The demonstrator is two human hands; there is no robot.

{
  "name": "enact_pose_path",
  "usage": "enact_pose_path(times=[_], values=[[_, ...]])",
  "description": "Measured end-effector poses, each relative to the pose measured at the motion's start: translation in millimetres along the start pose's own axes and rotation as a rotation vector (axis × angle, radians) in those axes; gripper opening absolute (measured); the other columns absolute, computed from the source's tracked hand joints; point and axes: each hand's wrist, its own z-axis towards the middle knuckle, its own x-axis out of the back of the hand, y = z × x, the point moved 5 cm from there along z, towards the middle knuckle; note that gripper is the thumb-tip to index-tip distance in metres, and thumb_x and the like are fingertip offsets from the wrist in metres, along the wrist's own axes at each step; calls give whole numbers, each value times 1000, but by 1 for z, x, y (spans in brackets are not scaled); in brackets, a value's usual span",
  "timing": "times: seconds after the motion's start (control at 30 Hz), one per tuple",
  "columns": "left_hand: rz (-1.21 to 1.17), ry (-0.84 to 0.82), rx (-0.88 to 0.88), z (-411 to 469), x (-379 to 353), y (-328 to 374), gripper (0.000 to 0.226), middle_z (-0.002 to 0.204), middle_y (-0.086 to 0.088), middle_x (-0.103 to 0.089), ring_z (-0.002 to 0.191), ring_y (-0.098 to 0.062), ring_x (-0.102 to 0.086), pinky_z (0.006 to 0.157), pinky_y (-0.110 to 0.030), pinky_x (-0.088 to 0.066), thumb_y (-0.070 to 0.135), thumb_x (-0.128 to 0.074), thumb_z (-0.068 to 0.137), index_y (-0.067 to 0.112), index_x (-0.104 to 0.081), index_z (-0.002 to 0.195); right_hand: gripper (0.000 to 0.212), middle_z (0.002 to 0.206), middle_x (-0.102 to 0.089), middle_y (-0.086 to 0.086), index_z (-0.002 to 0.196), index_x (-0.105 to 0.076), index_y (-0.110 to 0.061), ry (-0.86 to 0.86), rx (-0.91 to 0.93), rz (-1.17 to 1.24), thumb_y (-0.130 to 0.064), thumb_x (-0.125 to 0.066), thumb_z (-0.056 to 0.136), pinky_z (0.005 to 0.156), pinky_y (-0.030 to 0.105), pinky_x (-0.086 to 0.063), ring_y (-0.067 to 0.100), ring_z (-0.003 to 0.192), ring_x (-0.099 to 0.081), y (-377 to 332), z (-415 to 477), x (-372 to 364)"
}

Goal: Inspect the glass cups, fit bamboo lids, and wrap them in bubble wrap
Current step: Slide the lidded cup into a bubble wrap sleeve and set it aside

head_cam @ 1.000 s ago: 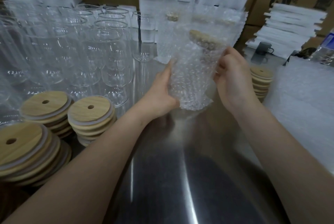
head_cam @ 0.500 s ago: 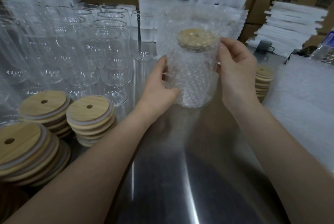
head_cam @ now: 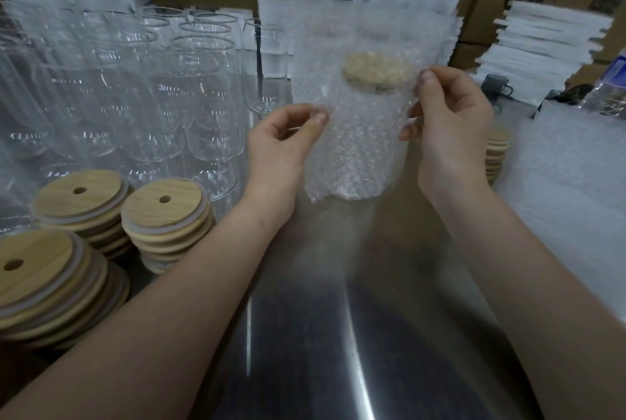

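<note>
left grip (head_cam: 284, 145) pinching, thumb on forefinger | right grip (head_cam: 450, 128) pinching (fingers curled) | both raised, apart

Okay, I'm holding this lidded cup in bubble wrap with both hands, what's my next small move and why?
Probably fold the loose bubble wrap down over the bamboo lid. Your left hand and right hand pinch the wrap at either side of the cup, whose body looks covered, while the top of the wrap stands open above the lid.
</note>
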Motion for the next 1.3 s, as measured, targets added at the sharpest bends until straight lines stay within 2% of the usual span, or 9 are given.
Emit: enact_pose_path(times=[0.3, 0.5, 0.67, 0.83, 0.9, 0.97, 1.07, 1.17, 1.3], values=[[-135, -50, 110, -2, -3, -1, 8, 104, 1, -67, 104, -21, -63, 89, -39, -48, 16, -63, 94, 21, -65, 100, 18, 74, -60, -5, 91, -64, -19, -27, -49, 105, -10, -51, 101, 47, 23, -49, 8, 62, -55, 4, 1, -1], [9, -195, 28, -8, -10, 6, 34, 109, 9, -68, 110, -6, -63, 84, -16, -51, 26, -64, 91, 35, -53, 122, 19, 75, -56, -2, 89, -61, -20, -14, -42, 63, -10, -49, 101, 46, 23, -47, 11, 62, -52, 8, 4, 2], [-3, -147, 44, -4, -10, 9, 34, 117, 0, -62, 116, -18, -60, 96, -33, -48, 32, -66, 89, 29, -58, 122, 17, 75, -57, -2, 90, -61, -16, -43, -60, 129, -6, -47, 95, 44, 25, -43, 8, 61, -52, 7, 6, 3], [-26, -131, 49, 1, -13, 12, 48, 118, 8, -67, 113, -9, -62, 82, -26, -48, 39, -67, 77, 27, -64, 124, 41, 90, -55, 11, 122, -61, 3, -129, -105, 185, -3, -44, 85, 51, 28, -41, 15, 74, -51, 5, 10, 0], [26, -172, 70, 4, -14, 7, 50, 123, 7, -65, 114, -12, -60, 85, -32, -46, 33, -62, 74, 28, -63, 124, 36, 83, -56, 7, 111, -66, 1, -150, -112, 196, -1, -47, 81, 51, 26, -40, 13, 69, -50, 5, 8, -1], [75, -248, 136, 4, -13, -3, 65, 127, 1, -61, 115, -17, -58, 94, -40, -43, 23, -55, 64, 24, -56, 129, 29, 68, -54, -3, 79, -71, -15, -180, -128, 214, 0, -46, 75, 49, 23, -37, 10, 60, -47, 5, 6, -3], [237, -490, 208, -4, -13, -19, 85, 123, 3, -60, 107, -6, -62, 91, -23, -50, 11, -56, 58, 26, -33, 139, 35, 55, -50, -8, 55, -64, -22, -221, -166, 148, 3, -44, 68, 47, 22, -36, 8, 52, -44, 9, 4, -5], [456, -617, 205, -11, -17, -31, 106, 122, 6, -58, 109, -8, -63, 93, -25, -53, 10, -75, 57, 32, -16, 142, 40, 65, -58, -9, 70, -70, -27, -291, -227, 41, -3, -41, 57, 52, 24, -41, 10, 62, -53, 14, 4, -7], [387, -563, 141, -12, -21, -33, 109, 127, 8, -56, 118, -7, -58, 103, -31, -48, -1, -89, 63, 26, -21, 144, 41, 94, -63, -7, 107, -63, -27, -392, -243, -14, -9, -48, 73, 64, 40, -45, 22, 92, -61, 18, 4, -9]])
